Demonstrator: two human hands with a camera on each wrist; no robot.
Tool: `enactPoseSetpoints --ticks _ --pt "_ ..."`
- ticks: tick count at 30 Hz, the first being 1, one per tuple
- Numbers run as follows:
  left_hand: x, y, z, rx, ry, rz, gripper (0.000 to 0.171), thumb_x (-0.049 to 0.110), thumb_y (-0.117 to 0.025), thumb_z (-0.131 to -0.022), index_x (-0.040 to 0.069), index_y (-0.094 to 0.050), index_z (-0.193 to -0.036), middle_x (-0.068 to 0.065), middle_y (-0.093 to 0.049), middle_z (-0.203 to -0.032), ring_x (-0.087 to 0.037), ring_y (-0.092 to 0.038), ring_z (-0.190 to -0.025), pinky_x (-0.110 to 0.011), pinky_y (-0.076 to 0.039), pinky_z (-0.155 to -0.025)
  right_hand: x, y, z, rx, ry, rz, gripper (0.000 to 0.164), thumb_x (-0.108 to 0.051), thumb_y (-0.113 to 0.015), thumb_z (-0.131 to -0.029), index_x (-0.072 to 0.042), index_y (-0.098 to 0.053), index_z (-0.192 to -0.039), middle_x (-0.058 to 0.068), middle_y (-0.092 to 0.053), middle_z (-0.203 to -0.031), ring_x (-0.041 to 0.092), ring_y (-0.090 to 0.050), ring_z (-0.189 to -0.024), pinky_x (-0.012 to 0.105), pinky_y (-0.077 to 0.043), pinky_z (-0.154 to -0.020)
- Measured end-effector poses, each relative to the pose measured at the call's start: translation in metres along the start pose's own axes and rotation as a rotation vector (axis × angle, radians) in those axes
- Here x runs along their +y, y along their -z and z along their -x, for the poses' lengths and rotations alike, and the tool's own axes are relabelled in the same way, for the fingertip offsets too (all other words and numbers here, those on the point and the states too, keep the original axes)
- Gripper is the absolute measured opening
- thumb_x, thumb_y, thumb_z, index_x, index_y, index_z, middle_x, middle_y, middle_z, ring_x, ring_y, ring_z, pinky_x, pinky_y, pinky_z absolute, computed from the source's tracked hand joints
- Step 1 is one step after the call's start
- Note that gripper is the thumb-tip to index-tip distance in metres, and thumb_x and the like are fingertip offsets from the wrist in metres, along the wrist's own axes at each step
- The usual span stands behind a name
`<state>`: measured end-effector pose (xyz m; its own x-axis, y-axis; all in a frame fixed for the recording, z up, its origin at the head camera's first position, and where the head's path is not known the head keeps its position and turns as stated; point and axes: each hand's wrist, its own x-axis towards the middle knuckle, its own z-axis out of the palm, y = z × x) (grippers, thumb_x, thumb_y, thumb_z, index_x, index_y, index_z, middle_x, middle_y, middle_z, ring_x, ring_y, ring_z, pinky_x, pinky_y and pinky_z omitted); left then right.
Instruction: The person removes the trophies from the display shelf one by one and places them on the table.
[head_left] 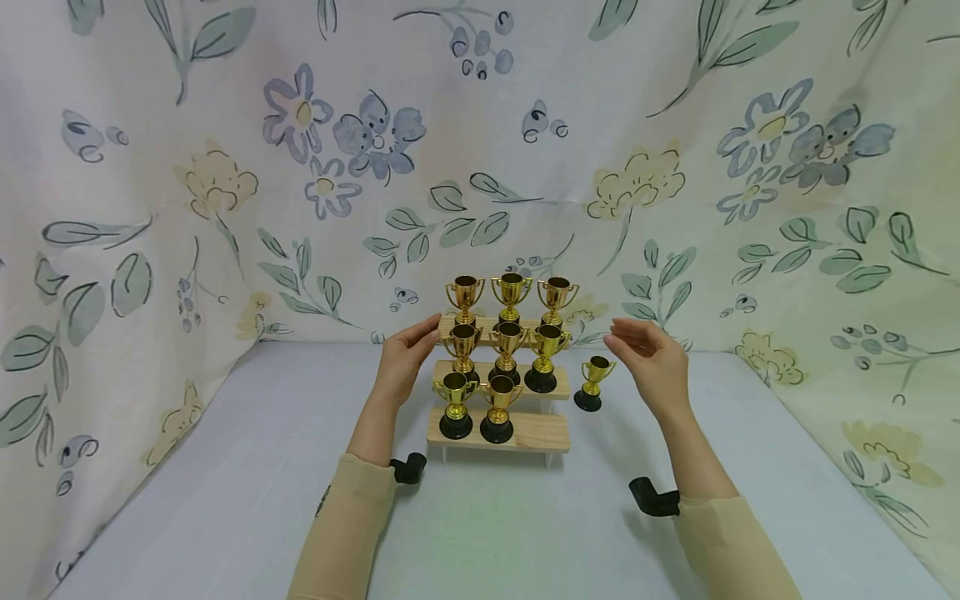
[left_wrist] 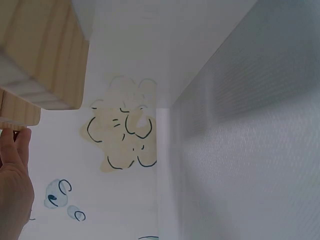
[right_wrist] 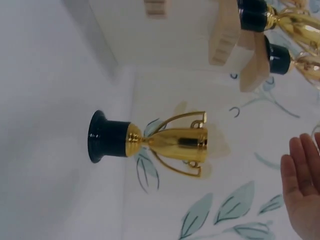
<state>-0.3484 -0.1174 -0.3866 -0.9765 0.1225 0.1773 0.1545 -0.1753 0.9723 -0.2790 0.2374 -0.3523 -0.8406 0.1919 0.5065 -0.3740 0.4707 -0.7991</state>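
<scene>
A wooden stepped stand (head_left: pixel 536 433) with three tiers bears small gold trophy cups on black bases. Three cups stand on the top tier, three on the middle tier and two at the left of the bottom tier (head_left: pixel 498 408). My left hand (head_left: pixel 401 358) is at the left end of the top tier, its fingertips at the wood. One more trophy cup (head_left: pixel 592 383) stands upright on the table, right of the stand; the right wrist view shows this cup (right_wrist: pixel 177 144) whole. Above and right of it my right hand (head_left: pixel 651 358) is in the air with fingers extended, holding nothing.
A pale cloth covers the table (head_left: pixel 262 467). Behind it hangs a floral curtain (head_left: pixel 480 167) that also runs along both sides. Black wrist mounts (head_left: pixel 408 468) show at both sleeves. Clear legs hold up the stand.
</scene>
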Motion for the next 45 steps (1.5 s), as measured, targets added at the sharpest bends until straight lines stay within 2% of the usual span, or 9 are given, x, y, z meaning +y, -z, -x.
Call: enactPoseSetpoints --ticks 4,8,14,19,24,30,32,39,45 --pt "-0.002 0.001 -0.001 0.000 -0.002 -0.001 0.045 0.011 -0.056 -0.101 0.005 -0.049 -0.145 -0.011 -0.044 -0.156 -0.021 -0.039 -0.148 -0.030 -0.036 -0.123 -0.016 -0.001 0.007 0.011 0.027 -0.053 0.035 -0.019 -0.073 -0.090 -0.004 -0.068 -0.121 0.001 -0.073 -0.110 -0.014 -0.064 -0.093 0.002 -0.054 -0.082" --pt "-0.002 0.001 -0.002 0.008 -0.003 -0.003 0.045 0.011 -0.056 -0.101 0.006 -0.050 -0.145 -0.010 -0.046 -0.155 -0.021 -0.040 -0.147 -0.029 -0.037 -0.122 -0.027 -0.003 0.013 0.011 0.091 -0.101 0.031 -0.016 -0.074 -0.089 -0.004 -0.069 -0.117 -0.020 -0.069 -0.101 -0.010 -0.066 -0.092 0.005 -0.055 -0.084" --pt "-0.001 0.001 -0.001 0.006 -0.004 -0.012 0.045 0.012 -0.056 -0.101 0.006 -0.050 -0.145 -0.010 -0.044 -0.156 -0.021 -0.039 -0.147 -0.030 -0.037 -0.123 -0.041 -0.007 0.021 -0.025 0.192 -0.170 0.027 -0.006 -0.073 -0.088 0.003 -0.068 -0.113 -0.025 -0.068 -0.101 -0.006 -0.067 -0.093 0.008 -0.056 -0.090" --pt "-0.001 0.001 -0.001 0.008 -0.002 -0.010 0.045 0.011 -0.056 -0.101 0.006 -0.050 -0.145 -0.011 -0.044 -0.156 -0.021 -0.039 -0.148 -0.030 -0.036 -0.123 -0.050 -0.015 0.029 -0.097 0.248 -0.199 0.027 -0.003 -0.073 -0.087 0.003 -0.068 -0.113 -0.020 -0.070 -0.106 -0.002 -0.068 -0.094 0.011 -0.057 -0.089" --pt "-0.001 0.001 -0.001 0.009 0.000 -0.015 0.044 0.010 -0.055 -0.101 0.005 -0.049 -0.145 -0.012 -0.043 -0.156 -0.022 -0.039 -0.147 -0.031 -0.036 -0.123 -0.059 -0.024 0.039 -0.143 0.245 -0.206 0.026 -0.003 -0.074 -0.087 -0.001 -0.070 -0.112 -0.014 -0.071 -0.106 0.000 -0.068 -0.094 0.013 -0.058 -0.088" --pt "-0.001 0.000 -0.001 0.011 -0.001 -0.022 0.044 0.011 -0.055 -0.101 0.005 -0.050 -0.145 -0.013 -0.043 -0.156 -0.023 -0.039 -0.147 -0.033 -0.036 -0.124 -0.062 -0.038 0.047 -0.200 0.241 -0.213 0.027 -0.001 -0.075 -0.085 -0.003 -0.071 -0.111 0.013 -0.072 -0.109 0.004 -0.069 -0.098 0.014 -0.057 -0.092" --pt "-0.001 0.000 -0.001 0.011 -0.003 -0.023 0.044 0.011 -0.055 -0.102 0.005 -0.049 -0.145 -0.013 -0.043 -0.156 -0.024 -0.038 -0.148 -0.034 -0.036 -0.124 -0.061 -0.044 0.049 -0.229 0.240 -0.214 0.027 -0.003 -0.075 -0.085 -0.005 -0.071 -0.112 0.017 -0.072 -0.111 0.005 -0.069 -0.099 0.015 -0.057 -0.091" --pt "-0.002 0.000 0.000 0.027 0.008 -0.011 0.044 0.013 -0.057 -0.101 0.007 -0.051 -0.144 -0.010 -0.046 -0.154 -0.021 -0.040 -0.146 -0.031 -0.037 -0.123 -0.058 -0.061 0.054 -0.298 0.290 -0.180 0.031 -0.006 -0.077 -0.085 -0.006 -0.071 -0.116 0.017 -0.072 -0.114 0.014 -0.070 -0.103 0.020 -0.059 -0.092" --pt "-0.002 0.000 -0.001 0.020 -0.001 -0.020 0.044 0.014 -0.057 -0.101 0.007 -0.051 -0.144 -0.008 -0.047 -0.154 -0.020 -0.041 -0.146 -0.030 -0.038 -0.122 -0.058 -0.070 0.054 -0.324 0.272 -0.169 0.034 -0.009 -0.078 -0.084 -0.004 -0.070 -0.117 0.013 -0.072 -0.116 0.018 -0.069 -0.106 0.019 -0.058 -0.094"
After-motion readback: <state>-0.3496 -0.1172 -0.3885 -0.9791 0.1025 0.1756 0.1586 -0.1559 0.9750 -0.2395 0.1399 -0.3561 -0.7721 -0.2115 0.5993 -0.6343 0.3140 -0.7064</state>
